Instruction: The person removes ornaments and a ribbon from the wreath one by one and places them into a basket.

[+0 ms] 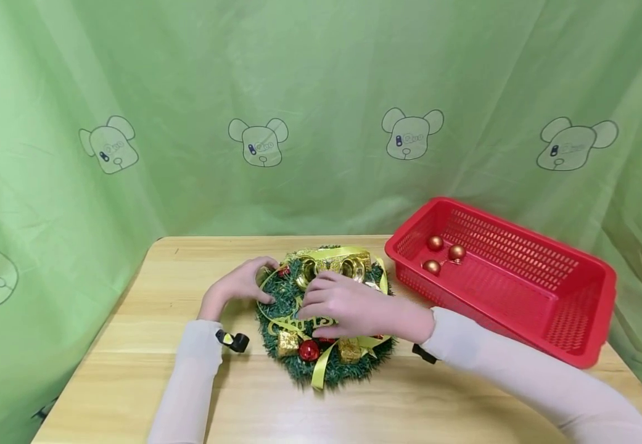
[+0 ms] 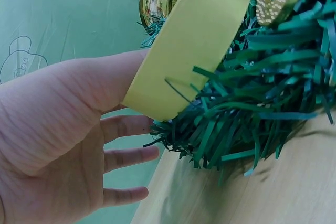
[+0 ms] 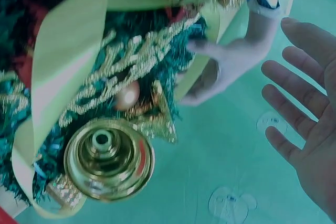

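A green tinsel Christmas wreath (image 1: pixel 282 296) lies on the wooden table, trimmed with gold glitter lettering, gold bells (image 1: pixel 352 269), small gold gift boxes (image 1: pixel 288 343), a shiny red ball (image 1: pixel 309 351) and yellow ribbon (image 2: pixel 194 40). My left hand (image 1: pixel 243 283) grips its left edge, thumb toward the front and fingers spread around the rim; in the left wrist view the ribbon covers part of the thumb. Over the wreath's middle hovers my right hand (image 1: pixel 348 305). Its loosely spread fingers (image 3: pixel 294 90) hold nothing in the right wrist view, apart from the gold bell (image 3: pixel 109 159).
To the right stands a red plastic basket (image 1: pixel 581 296) with perforated walls. Three gold balls (image 1: pixel 456 252) lie at its left end. A green curtain (image 1: pixel 332 74) printed with bear heads hangs behind the wooden table (image 1: pixel 160 296).
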{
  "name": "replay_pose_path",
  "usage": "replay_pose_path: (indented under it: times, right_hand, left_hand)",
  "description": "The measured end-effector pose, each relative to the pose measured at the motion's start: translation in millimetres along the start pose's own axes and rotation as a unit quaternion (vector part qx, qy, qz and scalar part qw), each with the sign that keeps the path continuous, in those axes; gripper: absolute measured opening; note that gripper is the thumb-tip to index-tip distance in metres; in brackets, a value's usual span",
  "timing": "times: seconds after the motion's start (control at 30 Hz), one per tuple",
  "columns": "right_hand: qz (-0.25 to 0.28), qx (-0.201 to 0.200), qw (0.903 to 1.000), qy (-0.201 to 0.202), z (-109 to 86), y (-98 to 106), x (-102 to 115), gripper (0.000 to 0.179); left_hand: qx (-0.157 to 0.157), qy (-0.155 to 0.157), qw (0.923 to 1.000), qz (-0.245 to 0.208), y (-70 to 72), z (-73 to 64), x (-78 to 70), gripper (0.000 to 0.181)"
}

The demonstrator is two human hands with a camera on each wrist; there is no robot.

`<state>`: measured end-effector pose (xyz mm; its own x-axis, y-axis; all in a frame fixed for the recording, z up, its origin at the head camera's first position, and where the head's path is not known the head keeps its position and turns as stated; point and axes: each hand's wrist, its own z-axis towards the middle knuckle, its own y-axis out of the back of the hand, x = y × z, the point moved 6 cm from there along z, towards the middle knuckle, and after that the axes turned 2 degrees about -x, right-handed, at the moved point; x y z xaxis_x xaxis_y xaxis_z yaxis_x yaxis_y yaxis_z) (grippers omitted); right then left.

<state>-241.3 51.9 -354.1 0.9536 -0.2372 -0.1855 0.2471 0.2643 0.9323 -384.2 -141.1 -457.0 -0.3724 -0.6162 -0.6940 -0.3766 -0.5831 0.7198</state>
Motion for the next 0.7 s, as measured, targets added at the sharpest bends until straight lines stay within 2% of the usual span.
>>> replay_pose_path:
  times: [0.43, 0.7]
  right_hand:
    - [0.005, 0.051, 0.9985, 0.021, -0.4, -25.5, 19.5, 0.033]
    - [-0.018, 0.08, 0.9964, 0.02, -3.4, -39.2, 24.3, 0.035]
  left_hand:
    - [-0.002, -0.002, 1.0, 0.006, 1.0, 1.6, 1.8, 0.08]
    - [0.001, 0.0, 1.0, 0.009, 0.6, 0.9, -0.2, 0.081]
